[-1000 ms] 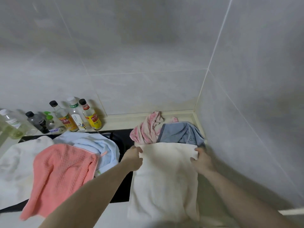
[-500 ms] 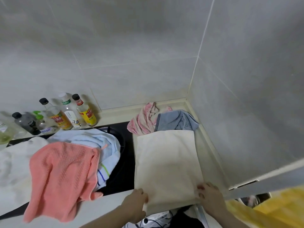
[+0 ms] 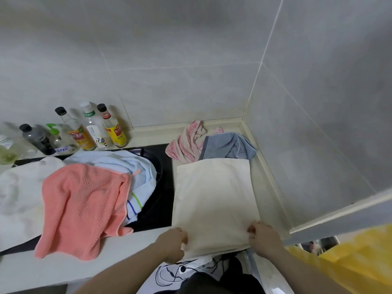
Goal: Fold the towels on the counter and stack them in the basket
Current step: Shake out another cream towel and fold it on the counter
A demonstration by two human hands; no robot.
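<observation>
Counter (image 3: 63,270) in tiled corner, left hand (image 3: 172,242) and right hand (image 3: 264,237) each pinching cream towel (image 3: 214,200) near edge

Cream towel (image 3: 214,200) smooth matt cloth; coral towel (image 3: 84,204) waffle-textured; wall tiles (image 3: 169,60) glossy; bottles (image 3: 91,128) clear plastic.

Place: a home kitchen corner.
Walls: large grey tiles (image 3: 191,60) meeting in a corner behind the black cooktop (image 3: 163,187).
Cooktop: set into the pale table (image 3: 53,270), partly covered by towels (image 3: 84,204).
Bottles: sauce and oil bottles (image 3: 112,128) lined against the wall, behind and left of the cooktop.
</observation>
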